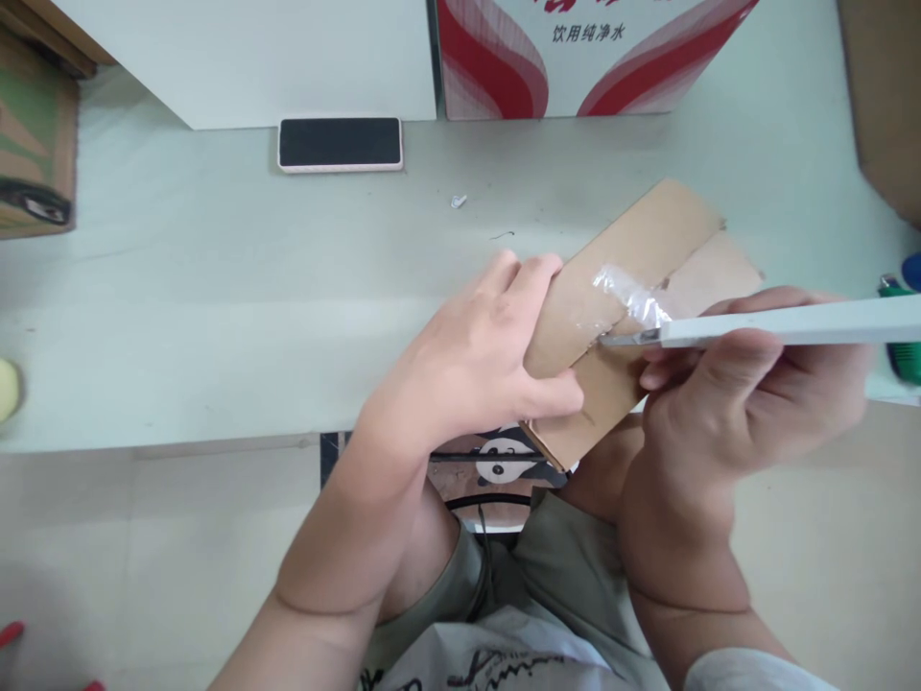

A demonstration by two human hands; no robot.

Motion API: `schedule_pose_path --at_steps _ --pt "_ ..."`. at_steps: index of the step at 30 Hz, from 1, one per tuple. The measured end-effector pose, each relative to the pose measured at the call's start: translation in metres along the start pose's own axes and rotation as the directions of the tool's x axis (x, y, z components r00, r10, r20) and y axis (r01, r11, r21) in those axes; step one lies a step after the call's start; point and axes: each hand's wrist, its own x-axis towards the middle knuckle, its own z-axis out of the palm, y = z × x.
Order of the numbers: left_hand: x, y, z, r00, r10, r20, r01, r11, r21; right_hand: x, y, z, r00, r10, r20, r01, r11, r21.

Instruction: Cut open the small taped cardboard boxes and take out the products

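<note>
A small brown cardboard box (651, 226) is held tilted at the table's front edge, with a seam running across its top. My left hand (489, 345) grips its left end, fingers over the far side and thumb on the near part. In my right hand (748, 393) is a white utility knife (791, 321), its metal blade pointing left. The blade tip touches the seam, or lies very close to it. Beside the blade, crumpled clear tape (633, 296) sticks up from the cardboard. The right hand's fingers partly hide the box's right end.
On the pale table (216, 317) a phone (340, 144) lies before a white box (302, 58). A red-and-white carton (561, 67) stands at the back. A small white scrap (459, 202) lies mid-table. A green object (903, 345) is at the right edge, a cardboard carton (43, 134) at the left.
</note>
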Motion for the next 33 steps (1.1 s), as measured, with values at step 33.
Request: schedule_pose_path --at_steps 33 --pt "-0.0003 -0.0045 -0.0070 0.995 0.066 -0.070 -0.058 0.992 0.108 -0.0022 -0.0044 -0.0014 0.995 0.103 0.009 -0.103 0.991 0.085"
